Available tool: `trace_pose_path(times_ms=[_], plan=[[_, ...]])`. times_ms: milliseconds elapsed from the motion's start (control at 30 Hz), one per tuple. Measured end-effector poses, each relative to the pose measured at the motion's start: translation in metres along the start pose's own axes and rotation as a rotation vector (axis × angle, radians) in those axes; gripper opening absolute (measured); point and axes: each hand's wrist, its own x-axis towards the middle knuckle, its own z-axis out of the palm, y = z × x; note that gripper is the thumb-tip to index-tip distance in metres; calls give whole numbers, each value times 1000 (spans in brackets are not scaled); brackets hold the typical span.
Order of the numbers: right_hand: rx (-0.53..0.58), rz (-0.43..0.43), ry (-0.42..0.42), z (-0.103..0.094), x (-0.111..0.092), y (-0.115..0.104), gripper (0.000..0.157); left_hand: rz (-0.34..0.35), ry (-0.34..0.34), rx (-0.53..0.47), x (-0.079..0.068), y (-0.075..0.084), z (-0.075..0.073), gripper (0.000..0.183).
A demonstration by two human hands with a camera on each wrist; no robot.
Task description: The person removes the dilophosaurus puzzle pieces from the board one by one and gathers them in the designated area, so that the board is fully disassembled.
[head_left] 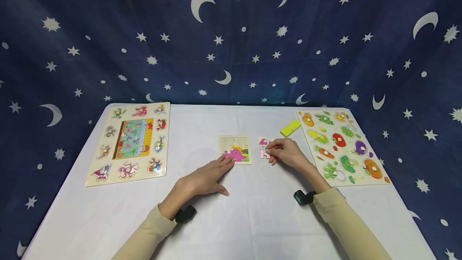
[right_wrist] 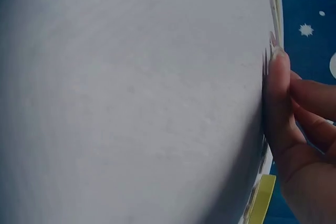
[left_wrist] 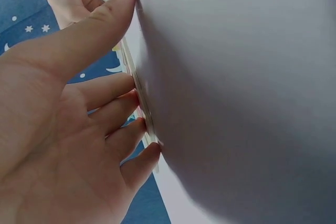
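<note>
A small square wooden puzzle tray [head_left: 234,136] lies mid-table, partly filled with pieces that show a pink dinosaur [head_left: 236,155]. My left hand [head_left: 207,176] rests at the tray's lower left corner, its fingers extended and their tips at the edge. In the left wrist view the fingers [left_wrist: 113,111] reach the tray's side and the thumb is spread apart. To the right of the tray, my right hand [head_left: 286,153] pinches a puzzle piece [head_left: 267,154] between thumb and fingers, low over the table. Other loose pieces [head_left: 262,142] lie beside it, partly hidden by the hand.
A yellow-green block [head_left: 290,128] lies beyond the right hand. On the right is a vegetable knob puzzle board [head_left: 317,159]; on the left, a sea-animal board [head_left: 140,167]. A dark blue star-and-moon cloth [head_left: 231,51] hangs behind the white table [head_left: 245,220].
</note>
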Motion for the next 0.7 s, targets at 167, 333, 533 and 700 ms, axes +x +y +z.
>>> trace_pose_path(times_ms=[167, 333, 533, 700], plan=[[-99, -1, 49, 4, 2, -7, 11, -4, 8, 19, 0, 0, 0, 95], [-171, -56, 81, 8, 4, -16, 13, -11, 13, 38, 1, 3, 0, 96], [-197, -106, 36, 23, 16, -31, 11, 23, 43, 66, 3, 6, 0, 97], [-192, -129, -18, 38, 30, -42, 11, 51, 73, 88, 6, 4, 3, 95]])
